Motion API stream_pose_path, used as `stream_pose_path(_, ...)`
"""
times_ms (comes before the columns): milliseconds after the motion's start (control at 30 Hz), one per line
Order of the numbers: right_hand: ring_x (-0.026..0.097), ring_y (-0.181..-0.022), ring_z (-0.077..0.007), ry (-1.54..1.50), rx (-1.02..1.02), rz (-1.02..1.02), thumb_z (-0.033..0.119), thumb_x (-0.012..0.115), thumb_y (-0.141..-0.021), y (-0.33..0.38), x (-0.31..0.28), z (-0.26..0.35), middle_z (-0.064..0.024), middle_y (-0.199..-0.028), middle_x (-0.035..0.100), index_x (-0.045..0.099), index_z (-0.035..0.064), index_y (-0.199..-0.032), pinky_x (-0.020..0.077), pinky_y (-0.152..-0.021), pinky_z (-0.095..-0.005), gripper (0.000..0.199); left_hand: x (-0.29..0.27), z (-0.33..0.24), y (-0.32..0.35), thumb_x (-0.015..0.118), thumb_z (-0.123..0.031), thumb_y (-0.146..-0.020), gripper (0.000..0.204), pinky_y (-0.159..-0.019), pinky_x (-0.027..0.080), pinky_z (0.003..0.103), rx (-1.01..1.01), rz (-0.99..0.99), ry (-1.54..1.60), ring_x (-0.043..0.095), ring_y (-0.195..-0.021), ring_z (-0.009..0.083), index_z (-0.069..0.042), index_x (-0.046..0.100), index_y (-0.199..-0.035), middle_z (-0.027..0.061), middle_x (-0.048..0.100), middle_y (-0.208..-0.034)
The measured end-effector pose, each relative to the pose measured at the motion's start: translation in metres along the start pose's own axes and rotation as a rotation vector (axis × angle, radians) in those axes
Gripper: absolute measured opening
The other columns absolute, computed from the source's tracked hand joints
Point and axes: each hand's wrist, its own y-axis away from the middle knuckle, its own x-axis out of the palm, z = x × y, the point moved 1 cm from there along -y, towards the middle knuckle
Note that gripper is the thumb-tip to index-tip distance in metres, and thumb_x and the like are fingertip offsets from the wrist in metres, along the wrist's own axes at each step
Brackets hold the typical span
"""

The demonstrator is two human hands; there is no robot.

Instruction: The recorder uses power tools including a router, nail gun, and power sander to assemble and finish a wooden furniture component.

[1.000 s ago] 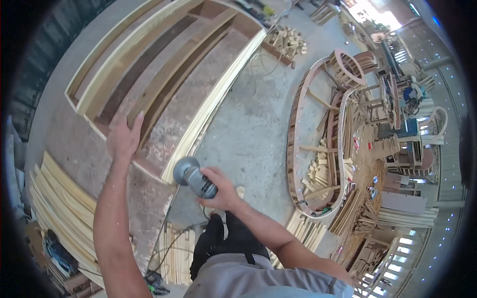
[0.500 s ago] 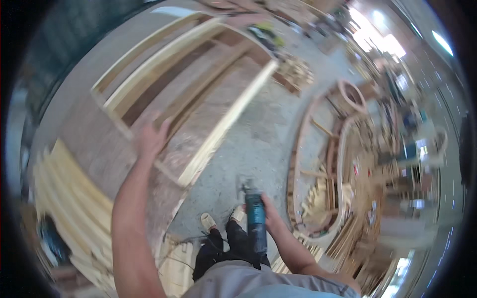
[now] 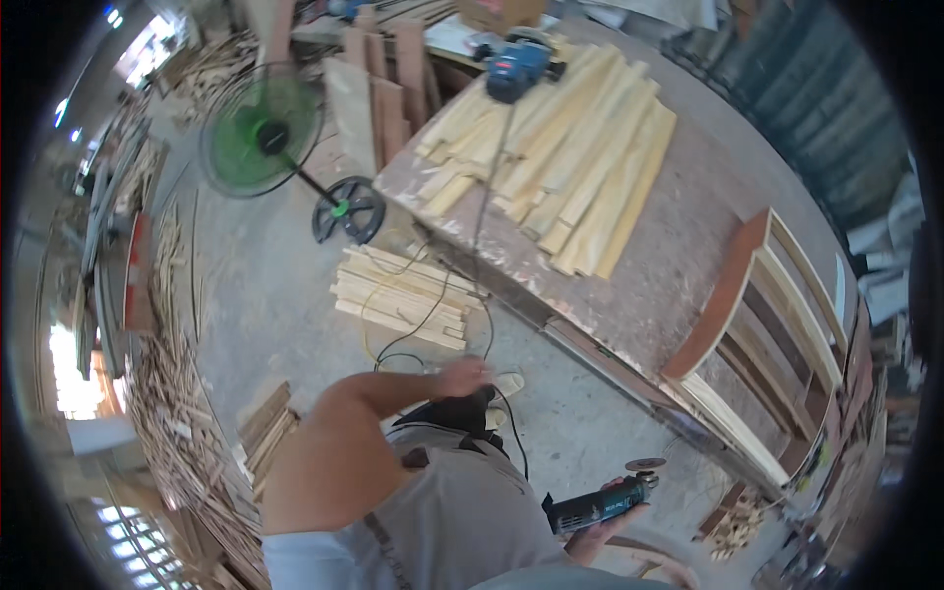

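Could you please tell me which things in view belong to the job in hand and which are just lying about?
Job in hand:
angle grinder, held in the right hand
probably the wooden frame on the table

Apparently just lying about:
blue power tool
pale table slats
floor slats
green standing fan

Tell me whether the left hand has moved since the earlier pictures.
Yes: the left hand has moved away from the wooden frame, to its left in this view.

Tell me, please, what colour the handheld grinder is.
Dark teal and black; the grinder shows best in the head view.
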Motion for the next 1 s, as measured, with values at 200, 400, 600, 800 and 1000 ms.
stream_pose_path(200,0.058,-0.089,-0.028,0.2,0.013,0.149,0.063,0.049,-0.082,-0.005,0.046,-0.035,-0.0158,-0.099,0.059,0.052,0.0,-0.113,0.0508,-0.08,-0.0375,0.07,0.0,0.164,0.248,0.05,-0.036,-0.085,0.038,-0.083,0.046,0.044,-0.94,-0.694,0.245,0.059,-0.097,0.0373,-0.002,0.063,-0.098,0.0213,0.064,-0.096)
stream_pose_path(400,0.061,-0.086,-0.0289,0.171,0.098,0.201,0.059,0.052,-0.082,0.002,0.11,-0.08,-0.0132,-0.1,0.061,0.052,0.0019,-0.114,0.0533,-0.077,-0.0402,0.066,0.043,0.205,0.299,0.056,-0.038,-0.084,0.045,-0.086,0.046,0.041,-1.3,-1.039,0.61,0.06,-0.098,0.036,0.003,0.062,-0.103,0.0232,0.064,-0.099)
stream_pose_path(600,0.063,-0.083,-0.0247,0.258,0.035,0.354,0.058,0.054,-0.082,0.016,0.162,-0.159,-0.0121,-0.097,0.063,0.052,0.0057,-0.118,0.0555,-0.073,-0.0356,0.063,-0.029,0.295,0.272,0.057,-0.033,-0.085,0.036,-0.056,0.046,0.032,-0.975,-1.339,0.812,0.057,-0.06,0.0169,0.003,0.063,-0.089,0.0084,0.062,-0.07)
stream_pose_path(800,0.062,-0.075,-0.0194,0.529,-0.203,0.306,0.066,0.042,-0.084,0.047,0.231,-0.296,-0.0047,-0.086,0.064,0.057,0.0111,-0.109,0.0528,-0.063,-0.0319,0.063,-0.291,0.455,0.356,0.057,-0.033,-0.085,0.039,-0.069,0.048,0.033,-0.974,-1.792,0.646,0.063,-0.075,0.0215,0.005,0.063,-0.092,0.0149,0.066,-0.081)
stream_pose_path(1000,0.057,-0.086,-0.0175,0.817,-0.187,0.368,0.061,0.046,-0.085,0.07,0.273,-0.407,-0.0047,-0.099,0.059,0.047,0.015,-0.122,0.0496,-0.075,-0.0319,0.059,-0.589,0.6,0.386,0.056,-0.031,-0.086,0.036,-0.078,0.048,0.037,-0.474,-1.697,0.272,0.064,-0.088,0.0295,0.002,0.063,-0.1,0.0188,0.066,-0.093)
